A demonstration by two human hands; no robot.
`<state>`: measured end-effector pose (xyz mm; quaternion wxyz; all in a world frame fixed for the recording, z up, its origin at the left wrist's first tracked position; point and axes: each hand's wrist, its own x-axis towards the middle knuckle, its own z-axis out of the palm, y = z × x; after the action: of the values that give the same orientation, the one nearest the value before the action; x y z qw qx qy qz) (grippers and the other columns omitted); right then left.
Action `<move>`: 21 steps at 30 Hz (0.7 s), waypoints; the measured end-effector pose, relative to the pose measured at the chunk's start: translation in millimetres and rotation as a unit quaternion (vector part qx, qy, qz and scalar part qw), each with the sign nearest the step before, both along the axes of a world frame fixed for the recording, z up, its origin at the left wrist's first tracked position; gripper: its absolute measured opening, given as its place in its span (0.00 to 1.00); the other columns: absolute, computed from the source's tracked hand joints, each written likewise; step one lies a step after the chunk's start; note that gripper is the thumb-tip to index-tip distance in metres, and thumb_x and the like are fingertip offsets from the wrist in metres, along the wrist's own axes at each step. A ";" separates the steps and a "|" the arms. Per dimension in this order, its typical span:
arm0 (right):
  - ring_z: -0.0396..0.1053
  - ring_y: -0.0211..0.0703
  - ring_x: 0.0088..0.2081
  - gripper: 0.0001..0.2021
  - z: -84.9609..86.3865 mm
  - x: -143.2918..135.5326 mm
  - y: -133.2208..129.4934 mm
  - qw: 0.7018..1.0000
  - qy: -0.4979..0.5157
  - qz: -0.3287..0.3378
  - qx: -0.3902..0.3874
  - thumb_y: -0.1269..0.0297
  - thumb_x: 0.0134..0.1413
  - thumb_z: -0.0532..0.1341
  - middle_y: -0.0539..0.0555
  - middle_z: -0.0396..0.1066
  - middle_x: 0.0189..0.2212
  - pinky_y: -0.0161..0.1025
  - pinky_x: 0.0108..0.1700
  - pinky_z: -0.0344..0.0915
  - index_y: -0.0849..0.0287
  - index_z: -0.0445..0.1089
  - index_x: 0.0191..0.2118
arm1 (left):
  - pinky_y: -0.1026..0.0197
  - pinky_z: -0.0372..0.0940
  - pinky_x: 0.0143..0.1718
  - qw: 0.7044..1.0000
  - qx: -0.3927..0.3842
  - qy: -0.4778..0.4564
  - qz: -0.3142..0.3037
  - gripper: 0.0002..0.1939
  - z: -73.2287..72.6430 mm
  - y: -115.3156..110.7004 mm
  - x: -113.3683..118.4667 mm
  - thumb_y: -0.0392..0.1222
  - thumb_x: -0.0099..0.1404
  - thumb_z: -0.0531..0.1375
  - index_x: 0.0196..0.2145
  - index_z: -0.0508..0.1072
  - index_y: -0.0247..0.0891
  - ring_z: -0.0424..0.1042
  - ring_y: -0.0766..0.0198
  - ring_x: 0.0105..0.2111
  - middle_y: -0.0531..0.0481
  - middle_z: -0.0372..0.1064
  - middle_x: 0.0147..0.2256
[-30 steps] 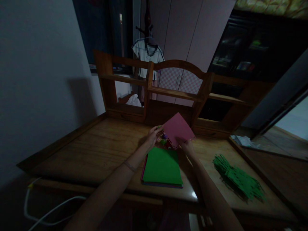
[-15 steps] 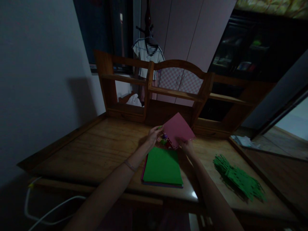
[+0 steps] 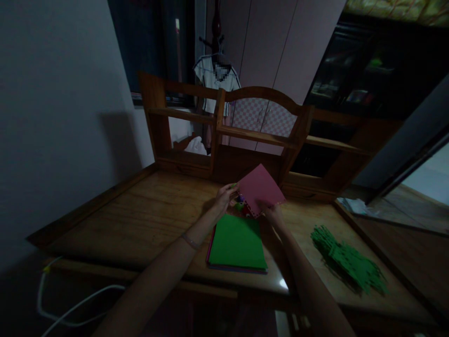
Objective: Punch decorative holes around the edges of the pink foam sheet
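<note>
A pink sheet (image 3: 261, 187) with small cutouts along its lower edges is held up over the desk. My right hand (image 3: 272, 215) is closed on its lower right part. At its left corner is my left hand (image 3: 223, 196), fingers closed, with a small green bit at the fingertips; what exactly it grips is too small to tell. Small colourful items (image 3: 242, 206) show between the hands, partly hidden by the sheet. Nearer to me lies a stack of sheets with a green one (image 3: 238, 243) on top.
Green cut paper (image 3: 347, 257) lies in a pile on the right of the wooden desk (image 3: 140, 215). A wooden shelf (image 3: 257, 135) stands along the back edge. A white cable (image 3: 80, 306) hangs at the lower left.
</note>
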<state>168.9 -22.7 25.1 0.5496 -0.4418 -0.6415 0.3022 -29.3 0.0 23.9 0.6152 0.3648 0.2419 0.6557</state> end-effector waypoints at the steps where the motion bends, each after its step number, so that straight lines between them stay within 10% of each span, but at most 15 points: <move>1: 0.70 0.49 0.40 0.16 0.3 -0.1 -0.3 1.000 -0.002 0.000 -0.002 0.56 0.44 0.63 0.59 0.73 0.39 0.45 0.42 0.67 0.59 0.70 0.38 | 0.57 0.65 0.42 1.000 -0.002 0.000 0.001 0.18 0.1 0.0 -0.2 0.40 0.50 0.67 0.40 0.75 0.33 0.72 0.59 0.37 0.41 0.71 0.42; 21: 0.70 0.52 0.42 0.20 -7.7 0.6 2.9 1.000 -0.008 -0.012 0.002 0.57 0.43 0.63 0.60 0.72 0.41 0.46 0.43 0.67 0.60 0.69 0.44 | 0.63 0.63 0.29 0.999 -0.044 0.024 -0.001 0.17 6.2 -4.8 -2.0 0.38 0.47 0.68 0.37 0.76 0.32 0.71 0.62 0.28 0.42 0.73 0.35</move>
<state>169.5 -19.8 17.4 0.5490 -0.4511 -0.6407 0.2908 -31.2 -4.8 30.0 0.6255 0.3530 0.2852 0.6346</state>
